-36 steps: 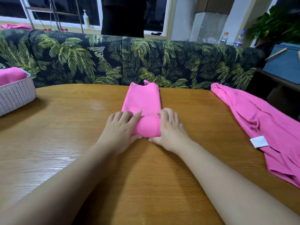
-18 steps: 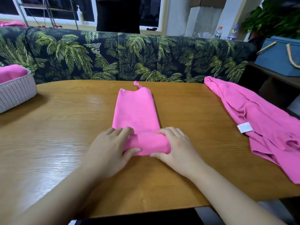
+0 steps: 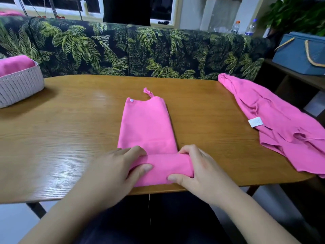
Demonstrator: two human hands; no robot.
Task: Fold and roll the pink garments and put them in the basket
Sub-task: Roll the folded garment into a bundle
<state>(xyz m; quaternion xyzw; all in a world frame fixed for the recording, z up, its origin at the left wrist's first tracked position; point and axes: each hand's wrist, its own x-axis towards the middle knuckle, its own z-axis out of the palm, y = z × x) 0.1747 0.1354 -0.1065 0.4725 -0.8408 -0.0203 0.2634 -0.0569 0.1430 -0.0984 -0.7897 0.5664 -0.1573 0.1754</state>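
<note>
Meanwhile both hands (image 3: 158,173) grip the half-rolled pink garment (image 3: 147,131); the basket (image 3: 21,85) holds 1 pink roll (image 3: 15,64).

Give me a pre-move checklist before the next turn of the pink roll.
1. Left hand grips the roll: ok.
2. Right hand grips the roll's other end: ok.
3. Flat part of the folded garment lies smooth ahead: ok.
4. Roll tightness inside: cannot tell.
5. Basket within view, already holding pink cloth: ok.
6. Second garment folded: not ok, it lies crumpled and overhangs the table.
</note>
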